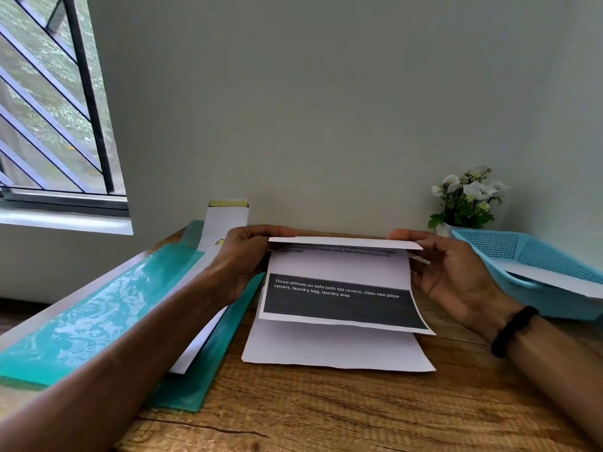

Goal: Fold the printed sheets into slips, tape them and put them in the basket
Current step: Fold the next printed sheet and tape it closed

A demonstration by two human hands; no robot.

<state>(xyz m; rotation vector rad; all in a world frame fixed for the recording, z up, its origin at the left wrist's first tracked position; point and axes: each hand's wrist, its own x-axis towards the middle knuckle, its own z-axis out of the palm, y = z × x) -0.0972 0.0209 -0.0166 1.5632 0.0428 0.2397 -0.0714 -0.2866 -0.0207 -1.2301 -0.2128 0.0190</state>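
At the centre of the frame a printed sheet (pixel 339 282) is held up between both hands, its top edge folded over toward the viewer. The left hand (pixel 243 259) pinches the sheet's upper left corner, fingers curled over the fold; the right hand (pixel 447 265) pinches the upper right corner the same way, thumb behind the top edge. A dark band with white print crosses the sheet's lower half, and its bottom edge hangs just above a blank sheet (pixel 336 349) lying flat on the wooden table (pixel 326 412).

At the left of the frame a green folder (pixel 98 318) lies open on the table with white paper (pixel 192 350) tucked in it, partly hidden by the left forearm. Behind it a white paper with a yellow top edge (pixel 226 220) leans on the wall.

At the right edge a blue basket (pixel 509 249) sits on the table, holding a white slip (pixel 554 278). A small plant with white flowers (pixel 466 197) stands behind it. A black band (pixel 512 331) circles the right wrist.
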